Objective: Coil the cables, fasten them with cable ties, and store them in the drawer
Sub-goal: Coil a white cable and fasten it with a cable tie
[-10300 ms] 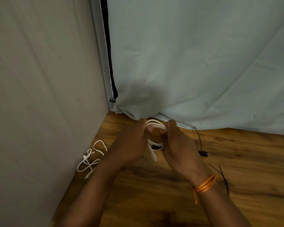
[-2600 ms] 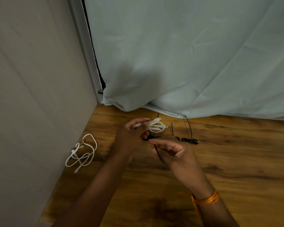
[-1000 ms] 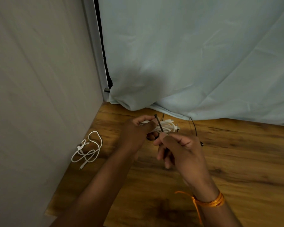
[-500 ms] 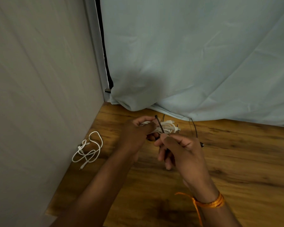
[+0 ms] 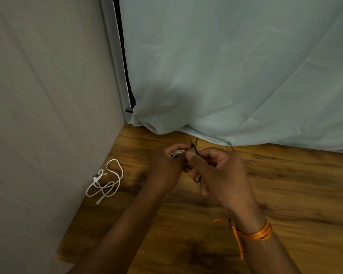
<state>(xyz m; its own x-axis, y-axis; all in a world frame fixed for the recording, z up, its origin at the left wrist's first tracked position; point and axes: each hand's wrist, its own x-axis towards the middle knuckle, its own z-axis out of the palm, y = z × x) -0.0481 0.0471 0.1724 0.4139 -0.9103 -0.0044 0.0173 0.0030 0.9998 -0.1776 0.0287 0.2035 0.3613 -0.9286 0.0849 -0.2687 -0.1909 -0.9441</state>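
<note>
My left hand [image 5: 166, 167] grips a coiled white cable [image 5: 177, 154] above the wooden table [image 5: 285, 194]; only a few strands show between the fingers. My right hand [image 5: 218, 171] pinches a thin black cable tie [image 5: 194, 150] that crosses the coil and loops below it. The two hands touch at the coil. A second white cable [image 5: 105, 181] lies loose and tangled on the table at the left, near the wall.
A pale blue cloth [image 5: 236, 76] hangs along the table's back edge. A grey wall [image 5: 38, 115] bounds the left side. Another black tie [image 5: 231, 146] sticks out behind my right hand at the cloth's hem. An orange thread is tied round my right wrist.
My right hand has closed in over the coil and now hides most of it. The tie's loop hangs under my fingers. The loose cable has not moved.
</note>
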